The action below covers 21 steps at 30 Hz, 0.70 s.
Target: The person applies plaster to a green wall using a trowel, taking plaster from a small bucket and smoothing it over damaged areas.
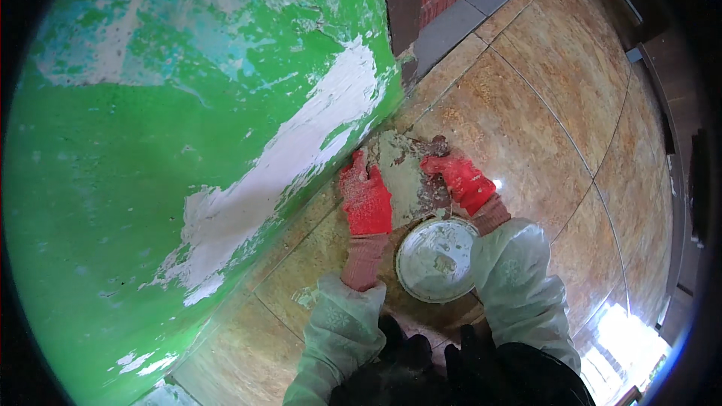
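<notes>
My left hand (366, 199), in a red plaster-dusted glove, is low beside the foot of the green wall (218, 135). Its fingers look curled at the left edge of a flat grey-green, plaster-smeared patch or board (400, 180); what they hold is hidden. At the far right of that patch my right hand (462, 182), gloved in red too, closes around a dark, plaster-caked lump (436, 147), perhaps a tool's handle. A round white bucket (401, 271) with whitish plaster inside stands just nearer than both hands. White plaster (259, 177) runs in a slanting band along the wall.
Brown marbled tiles (541, 90) cover the floor. Grey edging tiles (470, 19) border a reddish surface at the far end. My dark shoes and knees are close behind the bucket. Bright light reflects off the floor (620, 346) at the lower right.
</notes>
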Tool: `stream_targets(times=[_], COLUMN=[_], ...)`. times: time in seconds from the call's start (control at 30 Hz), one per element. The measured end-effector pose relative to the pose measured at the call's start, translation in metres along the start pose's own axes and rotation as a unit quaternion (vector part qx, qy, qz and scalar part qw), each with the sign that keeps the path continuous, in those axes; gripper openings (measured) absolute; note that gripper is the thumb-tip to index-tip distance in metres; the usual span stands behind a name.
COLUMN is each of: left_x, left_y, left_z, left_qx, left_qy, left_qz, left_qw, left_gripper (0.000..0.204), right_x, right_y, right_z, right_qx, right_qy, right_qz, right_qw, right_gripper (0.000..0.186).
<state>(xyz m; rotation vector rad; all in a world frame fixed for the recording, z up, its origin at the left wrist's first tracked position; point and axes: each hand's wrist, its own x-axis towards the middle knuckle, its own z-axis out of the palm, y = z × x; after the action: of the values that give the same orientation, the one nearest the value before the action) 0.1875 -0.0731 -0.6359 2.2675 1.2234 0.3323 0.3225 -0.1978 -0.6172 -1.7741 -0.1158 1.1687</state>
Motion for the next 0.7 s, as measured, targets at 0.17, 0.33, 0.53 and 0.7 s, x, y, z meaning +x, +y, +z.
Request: stream_targets(times=[0.17, 0.33, 0.53, 0.7], left_x=[-0.003, 0.002, 0.007, 0.01], left_y=[-0.003, -0.013, -0.027, -0.017], left_z=[-0.006, -0.017, -0.035, -0.044], left_qx=[-0.042, -0.111, -0.102, -0.134], left_qy=[0.022, -0.006, -0.035, -0.094], left_qz=[0.03, 0.075, 0.125, 0.062], left_qw=[0.998, 0.991, 0.986, 0.985], left_gripper=[0.04, 0.038, 0.034, 0.032], right_x=[0.005, -0.014, -0.05, -0.071], right_y=[0.011, 0.013, 0.031, 0.045], right_z=[-0.005, 0.011, 0.034, 0.086], right_qx=[0.128, 0.037, 0.223, 0.273], right_qy=[0.005, 0.018, 0.071, 0.112], right_qz=[-0.03, -0.088, -0.055, 0.029], right_qw=[0.991, 0.995, 0.971, 0.955], right_gripper=[0.025, 0.025, 0.016, 0.014])
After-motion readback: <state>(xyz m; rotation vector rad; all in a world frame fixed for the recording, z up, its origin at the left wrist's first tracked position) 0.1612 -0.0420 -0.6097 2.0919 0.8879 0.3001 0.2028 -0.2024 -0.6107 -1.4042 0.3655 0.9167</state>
